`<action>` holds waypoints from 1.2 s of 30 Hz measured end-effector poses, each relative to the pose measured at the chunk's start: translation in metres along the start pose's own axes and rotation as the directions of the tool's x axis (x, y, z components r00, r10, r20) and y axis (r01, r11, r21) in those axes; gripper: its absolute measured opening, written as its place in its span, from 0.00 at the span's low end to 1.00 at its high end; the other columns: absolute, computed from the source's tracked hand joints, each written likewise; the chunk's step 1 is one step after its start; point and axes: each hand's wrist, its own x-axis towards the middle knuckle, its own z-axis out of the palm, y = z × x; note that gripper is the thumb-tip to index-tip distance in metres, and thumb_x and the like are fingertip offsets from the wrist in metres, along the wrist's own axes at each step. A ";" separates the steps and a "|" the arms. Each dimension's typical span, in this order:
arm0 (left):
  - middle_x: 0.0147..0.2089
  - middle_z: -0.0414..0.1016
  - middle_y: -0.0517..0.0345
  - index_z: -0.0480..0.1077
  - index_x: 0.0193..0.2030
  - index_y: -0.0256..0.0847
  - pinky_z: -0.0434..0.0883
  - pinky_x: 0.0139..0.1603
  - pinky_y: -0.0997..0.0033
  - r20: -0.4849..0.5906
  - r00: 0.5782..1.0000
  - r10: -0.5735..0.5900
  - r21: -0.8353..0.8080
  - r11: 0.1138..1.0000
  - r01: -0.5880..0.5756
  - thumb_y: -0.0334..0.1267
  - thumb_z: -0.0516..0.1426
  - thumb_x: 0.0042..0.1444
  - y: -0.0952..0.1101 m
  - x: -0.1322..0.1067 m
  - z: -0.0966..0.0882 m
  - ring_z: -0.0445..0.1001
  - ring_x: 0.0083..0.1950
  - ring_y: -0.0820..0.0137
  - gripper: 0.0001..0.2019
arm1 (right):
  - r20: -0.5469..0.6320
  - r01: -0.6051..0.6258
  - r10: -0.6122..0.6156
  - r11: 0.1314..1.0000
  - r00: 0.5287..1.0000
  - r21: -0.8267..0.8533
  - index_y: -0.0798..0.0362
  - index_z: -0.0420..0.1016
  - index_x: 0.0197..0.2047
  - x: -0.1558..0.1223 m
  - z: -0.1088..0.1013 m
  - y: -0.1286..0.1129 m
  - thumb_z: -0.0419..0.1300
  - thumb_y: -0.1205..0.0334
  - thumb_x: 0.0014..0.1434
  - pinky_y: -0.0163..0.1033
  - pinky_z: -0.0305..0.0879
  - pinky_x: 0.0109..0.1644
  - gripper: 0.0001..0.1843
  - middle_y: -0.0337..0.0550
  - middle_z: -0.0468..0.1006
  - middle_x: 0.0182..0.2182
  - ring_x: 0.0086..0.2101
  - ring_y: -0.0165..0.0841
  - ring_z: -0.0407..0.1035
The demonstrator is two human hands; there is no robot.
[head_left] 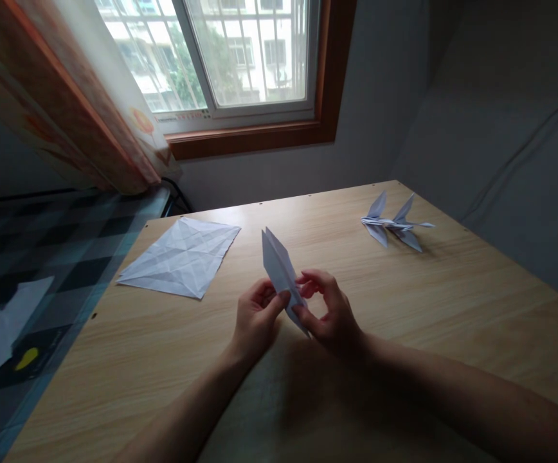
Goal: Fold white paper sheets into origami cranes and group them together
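A folded white piece of paper (281, 267), long and narrow with a split, pointed upper end, is held tilted above the wooden table. My left hand (257, 315) grips it from the left, thumb pressed on the near face and fingers behind. On the other side, my right hand (330, 312) pinches its lower right edge between thumb and fingers. The paper's lower tip points down toward me. Beyond my left hand lies a creased, unfolded white sheet (180, 257), flat on the table. Folded paper figures with pointed wings (395, 222) rest at the far right.
The wooden table (452, 321) reaches toward a wall and a window (254, 58) with a brown frame. An orange floral curtain (71, 96) hangs at the left. More white paper (11, 321) lies on a checked cloth (90, 222) left of the table.
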 end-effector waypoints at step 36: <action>0.29 0.78 0.55 0.76 0.30 0.33 0.70 0.31 0.71 -0.058 0.993 -0.098 -0.074 0.993 0.093 0.39 0.69 0.44 -0.012 0.006 -0.008 0.73 0.29 0.70 0.11 | 0.474 -0.687 0.506 0.612 0.721 0.392 0.53 0.67 0.37 0.014 0.001 0.010 0.71 0.57 0.47 0.34 0.66 0.29 0.19 0.36 0.76 0.26 0.26 0.30 0.71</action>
